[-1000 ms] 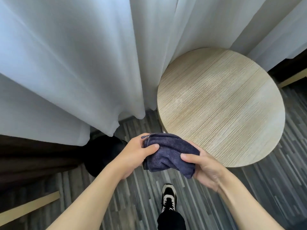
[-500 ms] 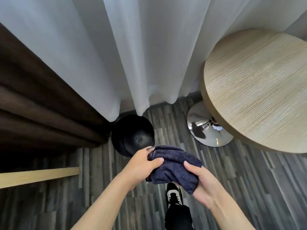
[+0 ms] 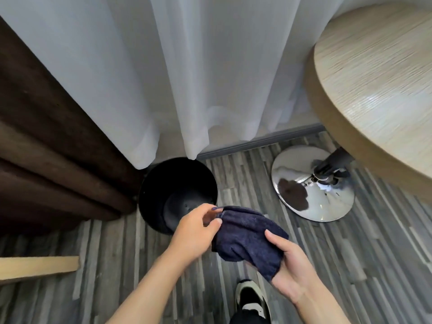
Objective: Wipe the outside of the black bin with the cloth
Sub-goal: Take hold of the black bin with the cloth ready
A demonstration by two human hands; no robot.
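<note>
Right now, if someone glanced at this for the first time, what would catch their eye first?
Probably the dark blue cloth at lower centre, held between the left hand and right hand. Just behind the left hand, the open black bin stands on the floor under the white curtain. At right, the shiny chrome table base gleams beneath the round wooden table.

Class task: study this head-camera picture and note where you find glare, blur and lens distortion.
Head view: glare on the chrome table base and a sheen on the round tabletop, whose grain is smeared by blur; wide-angle bending at the edges; black bin interior very dark.
</note>
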